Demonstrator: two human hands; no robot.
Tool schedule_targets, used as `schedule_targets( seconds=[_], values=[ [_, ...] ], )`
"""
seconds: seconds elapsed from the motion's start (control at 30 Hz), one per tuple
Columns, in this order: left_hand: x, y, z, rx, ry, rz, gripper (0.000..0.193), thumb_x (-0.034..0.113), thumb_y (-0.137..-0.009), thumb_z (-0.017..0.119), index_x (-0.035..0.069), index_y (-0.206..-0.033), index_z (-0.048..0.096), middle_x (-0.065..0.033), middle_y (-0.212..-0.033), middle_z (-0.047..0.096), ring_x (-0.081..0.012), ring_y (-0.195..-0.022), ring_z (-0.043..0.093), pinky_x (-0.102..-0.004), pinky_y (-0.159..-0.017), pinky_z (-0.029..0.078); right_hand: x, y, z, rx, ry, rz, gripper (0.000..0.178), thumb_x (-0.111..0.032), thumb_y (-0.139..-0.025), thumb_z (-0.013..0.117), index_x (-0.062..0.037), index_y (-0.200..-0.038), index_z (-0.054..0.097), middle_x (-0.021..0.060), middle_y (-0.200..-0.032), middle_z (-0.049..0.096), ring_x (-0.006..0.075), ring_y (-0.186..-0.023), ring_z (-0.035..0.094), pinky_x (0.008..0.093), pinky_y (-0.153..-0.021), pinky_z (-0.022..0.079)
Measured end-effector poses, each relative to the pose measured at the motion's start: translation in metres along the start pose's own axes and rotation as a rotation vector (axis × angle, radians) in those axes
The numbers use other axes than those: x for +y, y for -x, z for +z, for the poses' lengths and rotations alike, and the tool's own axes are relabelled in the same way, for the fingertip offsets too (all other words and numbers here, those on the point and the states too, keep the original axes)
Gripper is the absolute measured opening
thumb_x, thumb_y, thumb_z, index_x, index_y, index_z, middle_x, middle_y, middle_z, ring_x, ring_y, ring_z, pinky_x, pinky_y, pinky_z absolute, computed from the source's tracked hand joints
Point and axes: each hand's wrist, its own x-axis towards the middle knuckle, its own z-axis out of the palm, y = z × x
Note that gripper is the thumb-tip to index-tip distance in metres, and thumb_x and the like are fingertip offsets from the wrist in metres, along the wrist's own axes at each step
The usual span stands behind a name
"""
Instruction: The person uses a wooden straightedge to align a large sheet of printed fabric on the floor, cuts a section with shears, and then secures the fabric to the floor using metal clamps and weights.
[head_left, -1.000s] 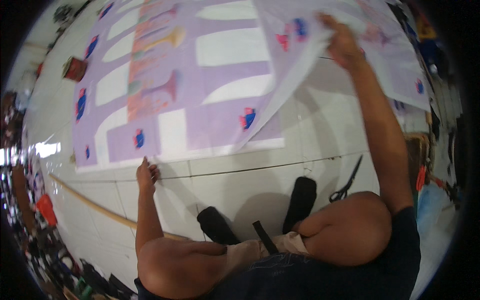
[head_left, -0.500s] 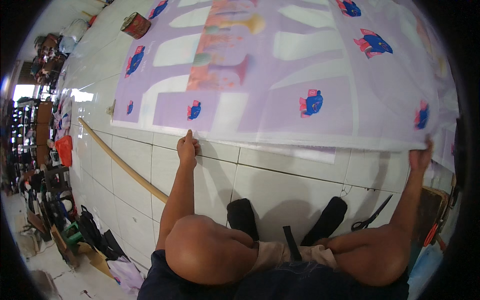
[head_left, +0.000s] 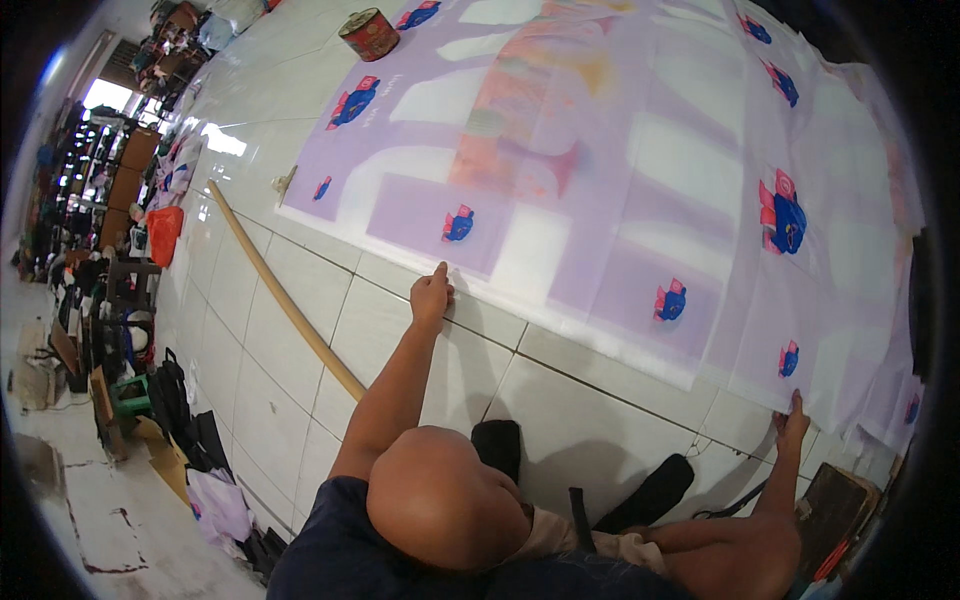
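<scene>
A large lilac and white printed fabric sheet (head_left: 545,265) with blue and pink figures lies across the tiled floor before me. My left hand (head_left: 432,300) is closed at its near edge, thumb and fingers pinching the rim. Further right, my right hand (head_left: 791,428) pinches the near edge of the sheet's right part, which is thin and rumpled there. Layers overlap near that side, and how they are stacked is partly hidden. Dark-handled scissors (head_left: 745,505) lie by my right forearm, mostly covered by it.
A rusty red tin (head_left: 368,35) stands on the sheet's far left edge. A long wooden pole (head_left: 285,295) lies on the floor left of my arm. Clutter, with a red plastic bag (head_left: 164,235), lines the left side. A brown board-like object (head_left: 835,505) sits at the lower right.
My right hand has come closer to me with its edge of the sheet, and that side now hangs looser and more creased. My left hand stays at the edge. The view has turned.
</scene>
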Motion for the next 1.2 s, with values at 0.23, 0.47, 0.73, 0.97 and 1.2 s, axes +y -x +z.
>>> schedule_targets(
  seconds=[0.23,0.47,0.73,0.97,1.2],
  values=[
    [-0.001,-0.007,0.003,0.167,-0.34,0.062,0.047,0.045,-0.083,0.076,0.0,-0.084,0.061,-0.0122,-0.073,0.069,-0.0248,-0.07,0.066,-0.0368,-0.071,0.053,-0.006,0.005,0.005,0.044,0.055,0.001,0.052,-0.043,-0.083,0.079,0.0029,-0.095,0.058,0.0097,-0.072,0.063,0.0177,-0.048,0.055,0.0298,-0.045,0.049],
    [-0.001,-0.01,0.002,0.186,-0.435,0.093,0.05,0.042,-0.079,0.079,0.0,-0.097,0.059,-0.0189,-0.093,0.067,-0.0325,-0.09,0.066,-0.0406,-0.083,0.051,0.001,0.016,0.002,0.062,0.167,-0.069,0.05,-0.046,-0.084,0.077,0.0009,-0.085,0.06,0.0072,-0.061,0.058,0.0166,-0.041,0.051,0.0302,-0.041,0.045],
    [0.014,-0.028,-0.033,0.449,-0.728,0.688,0.077,0.045,-0.082,0.077,-0.004,-0.133,0.049,-0.0299,-0.136,0.047,-0.0426,-0.127,0.047,-0.0457,-0.106,0.041,0.0,0.03,0.005,-0.088,0.183,0.051,0.046,-0.045,-0.089,0.072,-0.007,-0.075,0.051,0.0057,-0.061,0.057,0.0159,-0.049,0.057,0.0284,-0.041,0.046],
    [0.003,-0.036,-0.043,0.219,-0.79,0.574,0.084,0.049,-0.084,0.072,-0.003,-0.143,0.043,-0.0327,-0.151,0.032,-0.0468,-0.14,0.032,-0.0474,-0.114,0.032,0.007,0.027,-0.003,-0.054,0.287,0.006,0.041,-0.041,-0.092,0.07,-0.0092,-0.084,0.045,0.0038,-0.066,0.056,0.0141,-0.054,0.058,0.0267,-0.042,0.047],
    [0.001,-0.034,-0.055,0.221,-0.77,0.666,0.082,0.047,-0.084,0.072,-0.005,-0.141,0.044,-0.0345,-0.148,0.035,-0.0463,-0.139,0.034,-0.0479,-0.114,0.033,0.007,0.028,-0.005,-0.045,0.361,0.053,0.04,-0.039,-0.092,0.069,-0.0084,-0.086,0.044,0.0048,-0.067,0.056,0.0149,-0.05,0.056,0.0281,-0.041,0.047]
  ],
)
